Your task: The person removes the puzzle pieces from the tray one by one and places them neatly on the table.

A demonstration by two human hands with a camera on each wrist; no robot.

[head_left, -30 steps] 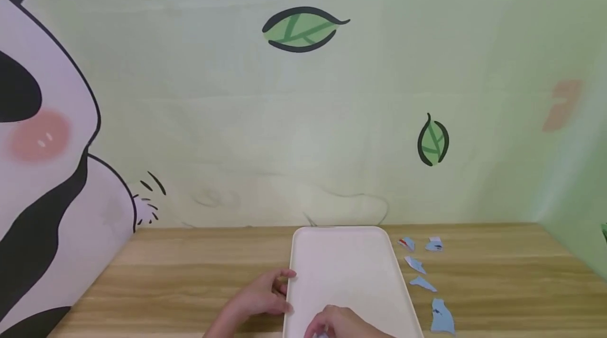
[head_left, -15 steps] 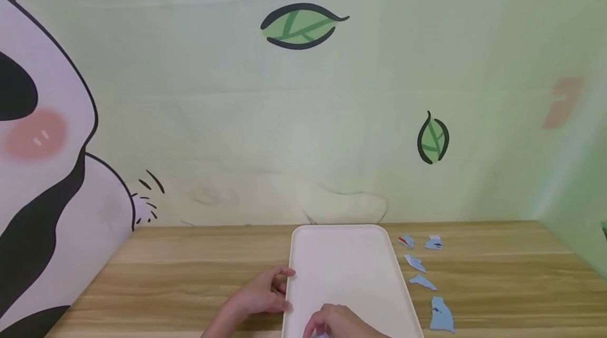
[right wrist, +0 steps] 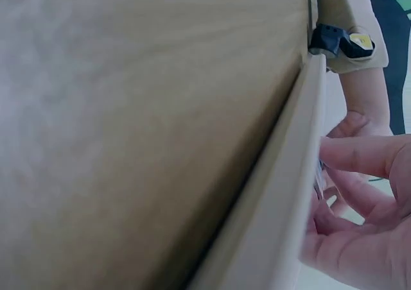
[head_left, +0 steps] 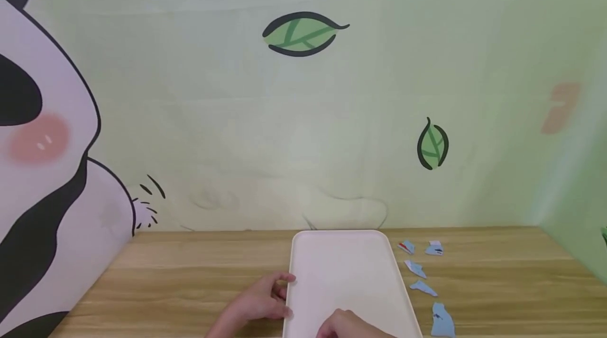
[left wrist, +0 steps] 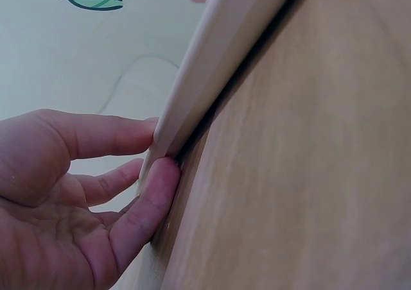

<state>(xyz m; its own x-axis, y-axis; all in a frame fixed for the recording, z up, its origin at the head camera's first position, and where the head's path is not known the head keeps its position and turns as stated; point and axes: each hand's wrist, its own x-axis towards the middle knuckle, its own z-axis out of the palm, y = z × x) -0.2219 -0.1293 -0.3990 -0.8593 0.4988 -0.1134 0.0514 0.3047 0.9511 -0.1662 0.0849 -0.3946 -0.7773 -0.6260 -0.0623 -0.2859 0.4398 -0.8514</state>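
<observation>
A white rectangular tray (head_left: 348, 269) lies on the wooden table. My left hand (head_left: 263, 298) is at its left edge; in the left wrist view the index fingertip rests on the rim and the thumb (left wrist: 151, 194) presses lower on the outer side. Over the near part of the tray, my right hand (head_left: 351, 325) has its fingers curled downward. The right wrist view shows a sliver of a blue-grey paper piece (right wrist: 319, 179) at its fingertips, mostly hidden by the fingers and the tray's rim.
Right of the tray lie several torn-looking light-blue paper pieces: a large one (head_left: 442, 320), a narrow one (head_left: 423, 288), and others farther back, one with a red mark (head_left: 406, 246). Behind the table (head_left: 204, 264) rises a pale green wall with a printed panda (head_left: 52, 85).
My right hand has shifted slightly right, and the bluish bit under its fingers no longer shows in the head view. The left hand stays at the tray's edge.
</observation>
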